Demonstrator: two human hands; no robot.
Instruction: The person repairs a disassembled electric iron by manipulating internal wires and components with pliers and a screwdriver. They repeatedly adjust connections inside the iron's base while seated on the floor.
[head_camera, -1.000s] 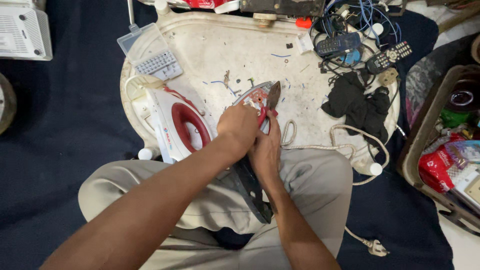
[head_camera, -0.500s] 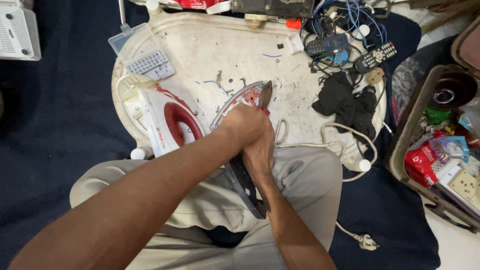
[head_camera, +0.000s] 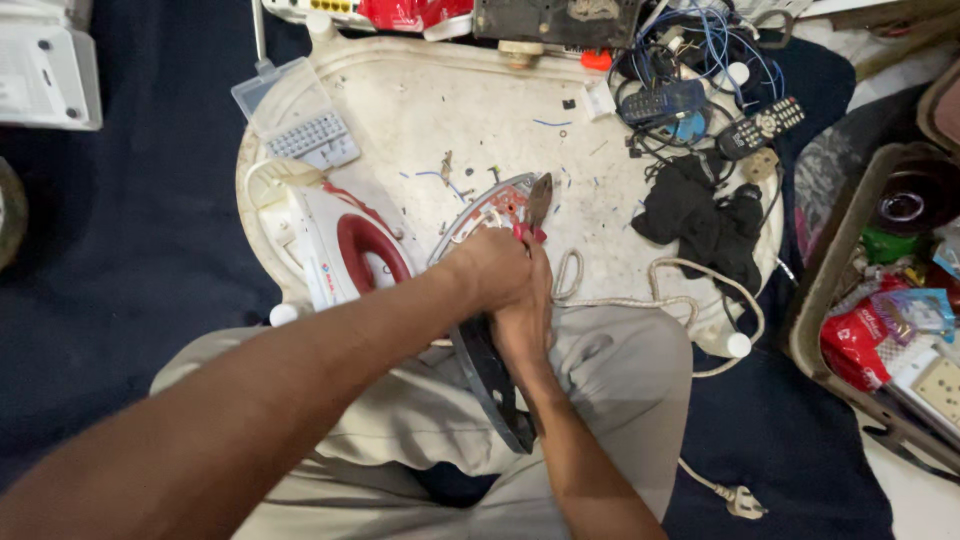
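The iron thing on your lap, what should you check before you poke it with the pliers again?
1. Plug out of any socket: ok, it lies loose on the dark cloth.
2. Opened iron base steady: ok, it rests across the lap under the right hand.
3. Pliers gripped: ok, the left hand holds the red handles.
4. Pliers tips on the right part: cannot tell.
5. Iron cover out of the way: ok, beside the base.

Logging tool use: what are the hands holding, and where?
Left hand grips pliers by the red handles; right hand steadies the iron base at mid-edge.
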